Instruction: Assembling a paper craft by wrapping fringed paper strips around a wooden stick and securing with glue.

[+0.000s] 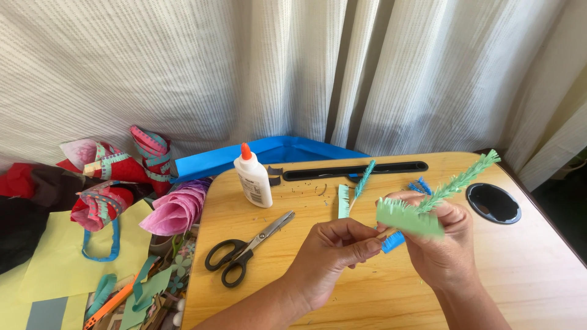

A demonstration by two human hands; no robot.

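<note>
The right hand (pixel 443 247) grips a green fringed strip (pixel 408 219) between thumb and fingers, with the strip's free, flat end sticking out to the left of the fingertips. The rest of it runs up and to the right from the grip as a rolled, feathery green stem (pixel 465 178), so the long axis slants from lower left to upper right. The left hand (pixel 333 256) sits just left of and below that grip, its fingers pinched together on what looks like a thin stick at the strip's lower edge; the stick itself is too small to make out clearly. A blue fringed piece (pixel 393 242) pokes out between the two hands, touching both.

Beyond the fingers, farther up the desk (pixel 526 269), lie a teal fringed strip (pixel 344 201) and a small blue scrap (pixel 420 186), both near. To the left of the left hand, well apart, lie scissors (pixel 244 247), and behind them stands a glue bottle (pixel 252 177). A round cup hole (pixel 493 203) lies just right of the right hand. The bare wood toward the near and right edges leaves room; the desk's left edge borders a heap of paper scraps (pixel 122 201).
</note>
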